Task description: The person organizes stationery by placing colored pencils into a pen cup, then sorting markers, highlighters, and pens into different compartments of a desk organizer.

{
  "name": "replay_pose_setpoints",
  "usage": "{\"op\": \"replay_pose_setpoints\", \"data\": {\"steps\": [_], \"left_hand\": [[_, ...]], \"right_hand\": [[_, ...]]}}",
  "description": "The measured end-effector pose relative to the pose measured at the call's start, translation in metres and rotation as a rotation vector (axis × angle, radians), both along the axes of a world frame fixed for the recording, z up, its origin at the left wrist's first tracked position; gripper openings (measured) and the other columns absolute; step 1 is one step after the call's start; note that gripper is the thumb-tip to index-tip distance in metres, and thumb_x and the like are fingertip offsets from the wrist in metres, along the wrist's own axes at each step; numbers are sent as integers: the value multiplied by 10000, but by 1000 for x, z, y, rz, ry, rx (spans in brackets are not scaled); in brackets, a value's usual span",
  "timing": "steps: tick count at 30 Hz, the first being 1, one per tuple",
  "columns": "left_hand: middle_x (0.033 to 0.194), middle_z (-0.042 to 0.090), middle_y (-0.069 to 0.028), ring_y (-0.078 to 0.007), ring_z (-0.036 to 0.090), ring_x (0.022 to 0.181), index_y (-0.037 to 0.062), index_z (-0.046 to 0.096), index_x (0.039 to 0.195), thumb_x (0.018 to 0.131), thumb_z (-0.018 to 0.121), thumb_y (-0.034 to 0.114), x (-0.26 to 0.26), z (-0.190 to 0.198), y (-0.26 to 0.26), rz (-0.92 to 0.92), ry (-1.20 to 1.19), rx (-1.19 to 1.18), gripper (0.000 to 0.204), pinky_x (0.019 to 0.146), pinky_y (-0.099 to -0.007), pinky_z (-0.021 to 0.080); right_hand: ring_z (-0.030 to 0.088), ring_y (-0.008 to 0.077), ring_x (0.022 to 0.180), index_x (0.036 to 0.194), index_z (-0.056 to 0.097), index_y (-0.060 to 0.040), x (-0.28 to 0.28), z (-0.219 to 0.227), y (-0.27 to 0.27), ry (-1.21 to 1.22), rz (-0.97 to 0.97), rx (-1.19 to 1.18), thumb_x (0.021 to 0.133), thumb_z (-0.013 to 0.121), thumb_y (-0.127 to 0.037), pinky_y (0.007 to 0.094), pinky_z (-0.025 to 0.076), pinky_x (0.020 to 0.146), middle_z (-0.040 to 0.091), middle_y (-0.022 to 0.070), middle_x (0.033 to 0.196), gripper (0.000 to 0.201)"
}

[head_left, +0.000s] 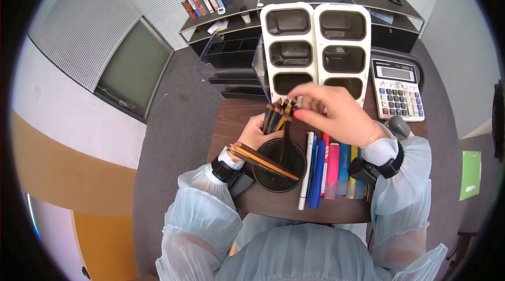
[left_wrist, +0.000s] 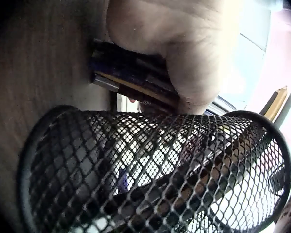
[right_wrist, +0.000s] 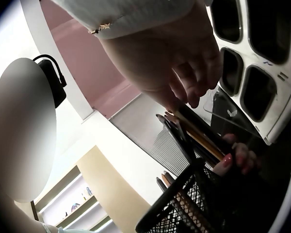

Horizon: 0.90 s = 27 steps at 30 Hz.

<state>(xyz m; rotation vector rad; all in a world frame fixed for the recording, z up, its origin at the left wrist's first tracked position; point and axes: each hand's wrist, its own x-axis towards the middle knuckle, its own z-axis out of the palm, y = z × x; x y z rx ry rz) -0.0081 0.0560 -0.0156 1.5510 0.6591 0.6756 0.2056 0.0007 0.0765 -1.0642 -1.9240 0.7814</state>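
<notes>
My left hand (head_left: 253,133) grips a bundle of pencils (head_left: 271,118) behind the black mesh cup (head_left: 264,179). In the left wrist view that hand (left_wrist: 174,43) curls round the pencils (left_wrist: 136,87) beside the mesh cup (left_wrist: 150,165), which appears sideways. Above the bundle, my right hand (head_left: 339,115) pinches a dark pencil near its upper end, other fingers bent. The right wrist view has the right hand (right_wrist: 157,63) over the bundle (right_wrist: 203,141), with the left fingertips (right_wrist: 240,158) round it. Several pencils (head_left: 265,162) lean out of the cup towards the left wrist.
Pens and markers (head_left: 331,170) lie in a row right of the cup. Behind the hands stand two white-framed organizers (head_left: 315,39), with a clear drawer unit (head_left: 231,65) to their left and a calculator (head_left: 398,92) to their right. A shelf (head_left: 200,26) stands farther back.
</notes>
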Motion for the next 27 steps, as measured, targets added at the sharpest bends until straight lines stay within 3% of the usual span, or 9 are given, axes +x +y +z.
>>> {"op": "replay_pose_setpoints", "data": {"steps": [9, 12, 14, 16, 19, 20, 22, 23, 27], "left_hand": [[932, 615, -9, -51, 540, 849, -14, 564, 1071, 781, 628, 2, 3, 0, 1, -16, -36, -17, 298, 761, -212, 438], [952, 615, -25, -77, 557, 879, -22, 552, 1075, 786, 620, 1, 4, 0, 1, -18, -90, 8, 298, 781, -231, 442], [960, 615, -43, -92, 566, 886, -24, 549, 1065, 791, 618, 7, 3, 1, 1, 0, -97, -4, 285, 776, -236, 450], [968, 615, -61, -107, 575, 893, -26, 545, 1055, 795, 615, 12, 5, 5, -1, 21, -108, -15, 272, 771, -241, 458], [841, 575, -30, -97, 562, 756, -11, 542, 999, 752, 590, -3, 8, 12, -6, 119, -137, -138, 252, 688, -239, 455], [845, 572, -26, -96, 559, 751, -7, 542, 1003, 755, 589, 4, 7, 11, -5, 119, -135, -123, 252, 681, -236, 452], [849, 569, -22, -96, 556, 746, -2, 541, 1006, 758, 589, 11, 7, 9, -3, 114, -131, -107, 253, 674, -233, 449], [847, 569, -21, -93, 552, 739, -2, 541, 1007, 759, 591, 18, 6, 8, -3, 114, -122, -112, 253, 672, -232, 447], [810, 572, -22, -88, 546, 721, -5, 538, 1007, 757, 593, 22, 8, 13, -5, 121, -148, -63, 258, 657, -225, 443]], "right_hand": [[541, 186, 515, 838, 595, -26, -2, -3, 1, 13, -149, 235, 789, 606, -102, 268, 418, 506, 546, 101, 613, 91], [584, 142, 578, 869, 586, -21, 1, -1, -2, 156, -313, 383, 827, 561, -89, 239, 442, 544, 584, 83, 677, 84], [544, 93, 659, 934, 520, -12, 5, 11, -13, 490, -520, 488, 908, 457, -124, 214, 446, 579, 556, 72, 772, 131], [499, 102, 616, 968, 440, -13, 17, 22, -15, 795, -409, 665, 943, 398, -211, 225, 440, 558, 508, 90, 732, 204], [511, 131, 615, 954, 462, -10, 30, 28, -26, 872, -63, 678, 932, 415, -193, 234, 432, 578, 521, 80, 749, 190], [511, 131, 615, 954, 462, -10, 27, 29, -33, 872, -63, 680, 932, 415, -193, 234, 432, 578, 521, 80, 749, 190], [530, 140, 634, 966, 504, 3, 18, 31, -45, 419, -109, 401, 901, 465, -170, 241, 433, 588, 545, 82, 778, 189], [536, 128, 622, 972, 539, 13, 17, 34, -35, 167, -13, 481, 863, 511, -141, 240, 432, 573, 561, 76, 756, 192], [524, 127, 564, 981, 546, -2, 5, 25, -27, 228, -43, 273, 846, 534, -125, 252, 416, 530, 570, 73, 692, 184]]}}
